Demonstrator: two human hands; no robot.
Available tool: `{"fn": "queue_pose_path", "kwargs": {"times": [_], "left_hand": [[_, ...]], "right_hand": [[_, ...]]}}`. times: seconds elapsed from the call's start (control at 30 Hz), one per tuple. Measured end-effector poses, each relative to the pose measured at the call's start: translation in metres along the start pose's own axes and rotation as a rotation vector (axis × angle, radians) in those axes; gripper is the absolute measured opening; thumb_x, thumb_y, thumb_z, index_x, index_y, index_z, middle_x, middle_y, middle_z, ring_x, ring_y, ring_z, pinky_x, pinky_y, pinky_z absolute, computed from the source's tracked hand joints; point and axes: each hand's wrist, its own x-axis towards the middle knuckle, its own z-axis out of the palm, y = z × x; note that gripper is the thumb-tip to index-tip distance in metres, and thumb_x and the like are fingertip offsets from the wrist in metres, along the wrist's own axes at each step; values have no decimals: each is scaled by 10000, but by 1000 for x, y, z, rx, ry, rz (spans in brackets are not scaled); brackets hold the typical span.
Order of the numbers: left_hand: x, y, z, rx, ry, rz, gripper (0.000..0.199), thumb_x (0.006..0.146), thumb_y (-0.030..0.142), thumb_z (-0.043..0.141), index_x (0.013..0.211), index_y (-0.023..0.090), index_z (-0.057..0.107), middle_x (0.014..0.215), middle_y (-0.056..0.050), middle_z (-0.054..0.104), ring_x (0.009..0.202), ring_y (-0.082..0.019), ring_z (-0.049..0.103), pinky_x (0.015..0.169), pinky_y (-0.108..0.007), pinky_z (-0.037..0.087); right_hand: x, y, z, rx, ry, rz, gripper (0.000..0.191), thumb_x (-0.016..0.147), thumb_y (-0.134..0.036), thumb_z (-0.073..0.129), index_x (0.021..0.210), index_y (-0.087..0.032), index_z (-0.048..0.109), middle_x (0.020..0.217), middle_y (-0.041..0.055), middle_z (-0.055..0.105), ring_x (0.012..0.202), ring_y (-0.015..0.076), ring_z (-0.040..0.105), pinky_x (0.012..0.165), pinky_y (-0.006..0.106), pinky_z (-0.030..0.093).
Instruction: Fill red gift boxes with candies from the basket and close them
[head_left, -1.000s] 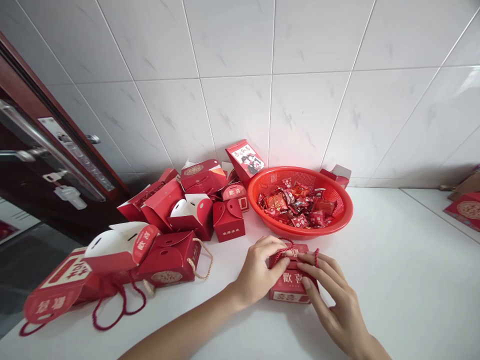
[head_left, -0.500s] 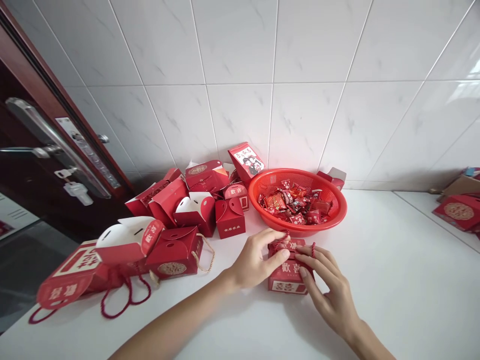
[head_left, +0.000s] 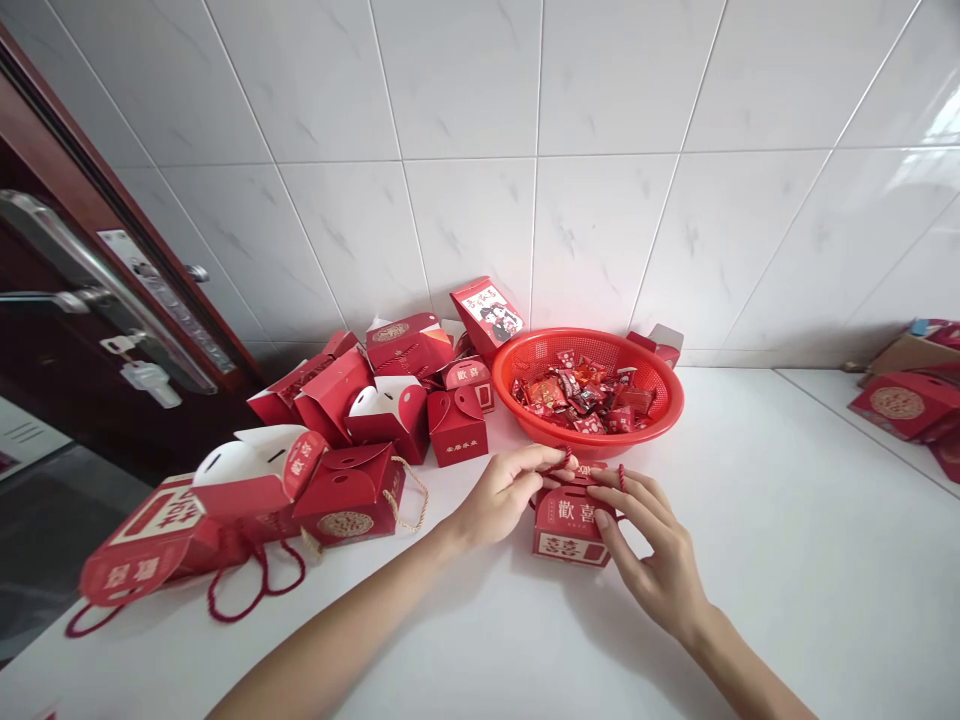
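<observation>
A small red box (head_left: 571, 528) with pale lettering stands on the white table in front of a red basket (head_left: 667, 428) of wrapped candies (head_left: 581, 400). My left hand (head_left: 514, 490) is at the box's upper left, its fingers closed around part of the dark red cord (head_left: 568, 457). On the right side of the box rests my right hand (head_left: 652, 550), fingers bent over the top flap and thumb against the front. Another bit of cord stands up between the right fingers. The fingertips partly hide the top of the box.
Several red boxes (head_left: 457, 428), some open, crowd the table's left side, with loose cord handles (head_left: 255, 590). More boxes (head_left: 900, 405) lie at the far right. A tiled wall (head_left: 600, 220) runs behind, and a dark door (head_left: 67, 330) stands at left.
My left hand's thumb has drawn back from the box's front flap toward the cord. More of the box front shows. The view has shifted slightly.
</observation>
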Motion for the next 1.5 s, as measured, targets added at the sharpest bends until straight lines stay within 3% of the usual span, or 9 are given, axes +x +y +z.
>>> {"fn": "queue_pose_path", "kwargs": {"times": [0.2, 0.4, 0.73, 0.9, 1.0, 1.13, 1.37, 1.5], "left_hand": [[-2, -1, 1, 317, -11, 152, 327, 871, 63, 476, 1011, 159, 756, 1130, -99, 762, 1063, -207, 711, 970, -329, 561], [-4, 4, 2, 501, -95, 291, 397, 884, 23, 464, 1113, 186, 746, 1154, -91, 765, 1079, -198, 717, 982, -316, 564], [-7, 18, -3, 371, -122, 147, 454, 910, 48, 473, 1235, 225, 736, 1258, -54, 758, 1201, -217, 693, 1087, -367, 532], [-11, 19, 0, 304, -126, 100, 522, 922, 48, 469, 1397, 217, 605, 1352, -90, 708, 1274, -227, 656, 1096, -393, 533], [-12, 18, 2, 307, -98, 136, 569, 933, 39, 449, 1462, 236, 530, 1377, -96, 691, 1305, -225, 636, 1099, -405, 537], [-12, 12, 5, 361, -31, 230, 562, 911, 25, 478, 1424, 240, 559, 1370, -83, 692, 1265, -225, 661, 1092, -403, 549], [-11, 2, 8, 358, 67, 217, 575, 864, 23, 543, 1403, 221, 558, 1321, -74, 716, 1179, -209, 701, 1038, -349, 578], [-12, 5, 8, 400, 81, 252, 568, 851, 58, 608, 1395, 214, 557, 1330, -83, 707, 1151, -221, 703, 1021, -355, 575]], "right_hand": [[-1, 2, 1, -10, 0, -1, 239, 955, -130, 610, 1148, -233, 707, 1169, 94, 747, 1098, 251, 653, 915, 447, 587], [-1, 2, 1, 13, -35, 34, 227, 966, -147, 591, 1131, -241, 716, 1139, 96, 750, 1075, 261, 663, 870, 447, 601], [9, -2, -3, 12, -49, 64, 152, 979, -211, 605, 1058, -253, 728, 1087, 84, 763, 1023, 263, 674, 850, 433, 575], [21, -6, -4, 4, -93, 103, 144, 1001, -296, 597, 969, -253, 731, 970, 64, 764, 943, 252, 684, 806, 408, 552], [30, -8, -4, 11, -104, 157, 166, 991, -356, 621, 926, -244, 725, 913, 61, 759, 859, 241, 679, 758, 392, 548], [44, -13, -3, 10, -108, 209, 225, 968, -413, 648, 844, -239, 718, 807, 47, 729, 761, 225, 648, 699, 374, 526], [60, -16, 2, 8, -166, 290, 155, 863, -225, 622, 714, -237, 663, 718, 31, 701, 690, 224, 634, 676, 368, 488], [72, -20, -3, 114, -200, 412, 106, 770, -216, 573, 672, -227, 612, 666, 14, 667, 643, 195, 598, 612, 320, 466]]}}
